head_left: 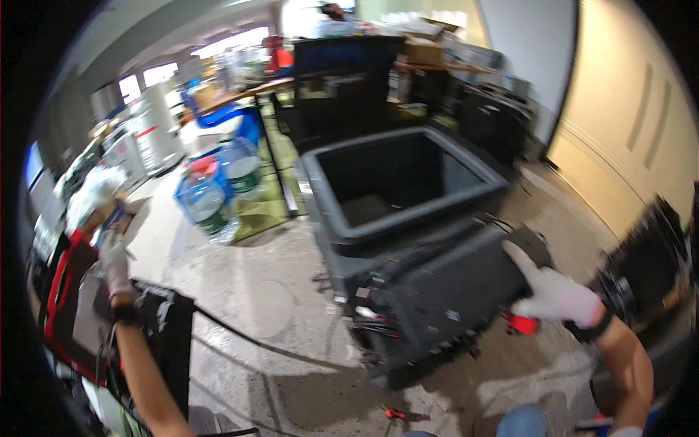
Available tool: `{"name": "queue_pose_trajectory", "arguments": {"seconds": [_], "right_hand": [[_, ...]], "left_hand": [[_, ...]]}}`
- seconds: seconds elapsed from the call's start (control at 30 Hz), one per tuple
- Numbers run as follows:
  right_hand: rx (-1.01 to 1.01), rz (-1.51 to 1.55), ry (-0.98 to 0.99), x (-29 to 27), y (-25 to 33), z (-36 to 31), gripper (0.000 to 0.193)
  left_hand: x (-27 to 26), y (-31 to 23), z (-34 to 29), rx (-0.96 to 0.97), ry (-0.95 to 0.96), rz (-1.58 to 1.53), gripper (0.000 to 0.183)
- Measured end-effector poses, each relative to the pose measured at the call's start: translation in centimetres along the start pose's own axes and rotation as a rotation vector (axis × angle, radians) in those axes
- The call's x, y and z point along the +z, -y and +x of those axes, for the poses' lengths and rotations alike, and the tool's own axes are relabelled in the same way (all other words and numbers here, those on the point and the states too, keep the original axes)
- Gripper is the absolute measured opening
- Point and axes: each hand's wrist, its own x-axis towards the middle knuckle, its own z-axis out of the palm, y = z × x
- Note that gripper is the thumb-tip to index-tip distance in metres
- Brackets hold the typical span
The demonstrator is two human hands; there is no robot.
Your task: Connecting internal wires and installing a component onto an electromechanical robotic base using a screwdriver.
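Head view: dark panel (455, 280) at four o'clock, beside the near edge of an open grey bin (422, 212). Right hand (557, 295), fingers spread wide, at the panel's right edge; contact unclear. Left hand (115, 266), nine o'clock, blurred: grip indeterminable. Concrete floor (266, 298) spans eight o'clock, between left hand and panel.

The right hand (559, 293) touches a black panel (455, 291).

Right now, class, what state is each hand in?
Left hand: blurred; open or closed cannot be told.
Right hand: open, spread at the right end of the dark panel.
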Motion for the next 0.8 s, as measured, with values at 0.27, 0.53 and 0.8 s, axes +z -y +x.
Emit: {"name": "queue_pose_trajectory", "arguments": {"seconds": [0.27, 0.53, 0.8], "right_hand": [[-0.101, -0.073, -0.068, 0.6, -3.6, 0.9, 0.087], [-0.253, -0.159, -0.196, 2.0, -2.7, 1.0, 0.088], [-0.201, -0.185, -0.206, 2.5, -2.6, 0.4, 0.089]], "left_hand": [[3.2, -26.8, -20.7, 0.279, 0.362, -0.337, 0.030], [6.6, -37.5, -24.3, 0.357, 0.722, -0.545, 0.020], [9.7, -39.0, -29.2, 0.845, 0.827, -0.267, 0.025]]}}
